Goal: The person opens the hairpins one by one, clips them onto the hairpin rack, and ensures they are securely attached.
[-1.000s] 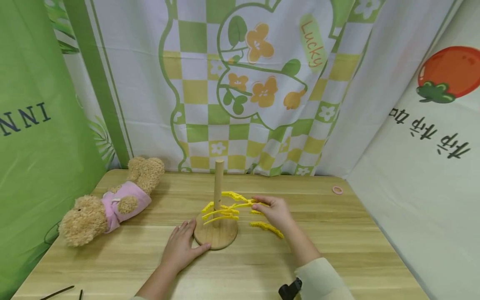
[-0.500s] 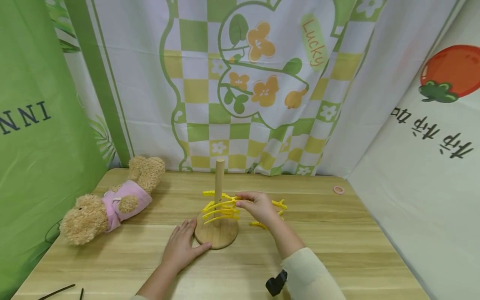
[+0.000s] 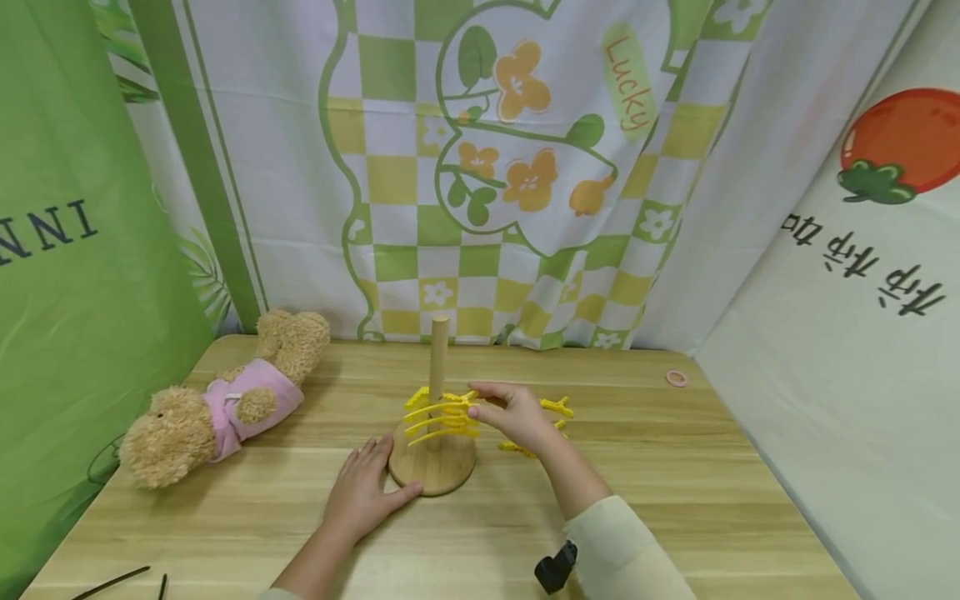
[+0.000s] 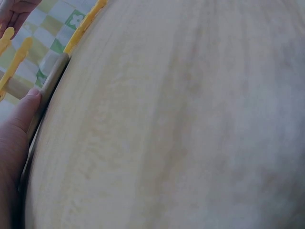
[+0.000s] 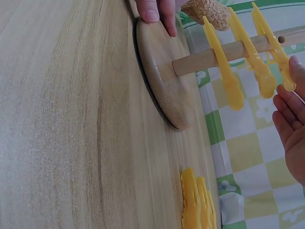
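Head view: clips partly hung on the peg (image 3: 438, 367).
Several clips (image 3: 438, 417) sit on it; right hand (image 3: 517, 417) pinches one there. More clips (image 3: 551, 417) lie just right. Left hand (image 3: 363, 492) rests flat against the base (image 3: 435, 471).

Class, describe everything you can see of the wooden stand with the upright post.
The wooden stand is pale wood: a round flat base with one upright dowel at its centre. It stands on the table, in front of the curtain. Yellow sticks cross the post low down. The left hand rests against the base's edge; the right hand pinches a yellow stick beside the post.
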A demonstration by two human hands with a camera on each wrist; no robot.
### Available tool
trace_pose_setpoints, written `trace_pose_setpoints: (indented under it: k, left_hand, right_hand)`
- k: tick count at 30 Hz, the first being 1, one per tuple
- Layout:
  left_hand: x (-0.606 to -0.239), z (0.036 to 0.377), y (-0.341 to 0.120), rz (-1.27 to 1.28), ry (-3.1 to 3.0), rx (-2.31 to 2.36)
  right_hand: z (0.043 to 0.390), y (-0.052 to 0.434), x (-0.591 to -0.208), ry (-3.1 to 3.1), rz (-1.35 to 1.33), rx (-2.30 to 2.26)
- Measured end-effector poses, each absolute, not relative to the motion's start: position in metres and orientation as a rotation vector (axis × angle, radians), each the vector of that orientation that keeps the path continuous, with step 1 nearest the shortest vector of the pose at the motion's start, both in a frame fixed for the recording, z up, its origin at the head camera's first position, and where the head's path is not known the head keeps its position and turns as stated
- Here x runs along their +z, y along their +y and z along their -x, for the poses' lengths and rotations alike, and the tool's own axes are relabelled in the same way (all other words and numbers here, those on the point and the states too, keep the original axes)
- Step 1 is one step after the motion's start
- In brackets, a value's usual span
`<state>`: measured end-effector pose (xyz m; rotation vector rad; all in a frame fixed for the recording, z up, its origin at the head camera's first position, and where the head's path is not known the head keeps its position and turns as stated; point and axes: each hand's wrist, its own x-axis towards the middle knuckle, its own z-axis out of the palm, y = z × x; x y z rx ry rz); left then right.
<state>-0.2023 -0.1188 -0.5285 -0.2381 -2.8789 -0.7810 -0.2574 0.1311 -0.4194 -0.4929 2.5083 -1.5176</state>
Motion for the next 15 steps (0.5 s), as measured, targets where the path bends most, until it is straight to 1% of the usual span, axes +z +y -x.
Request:
trace_pose_setpoints:
  k: [7, 15]
  left_hand:
    - [-0.529, 0.202, -0.118, 0.24, -2.883, -0.774]
    - [-0.53, 0.203, -0.119, 0.251, -2.853, -0.764]
  right_hand:
    - [0.254, 0.138, -0.417, 2.521, 0.496, -1.531]
    - [0.249, 0.17, -0.418, 2.55, 0.291, -1.597]
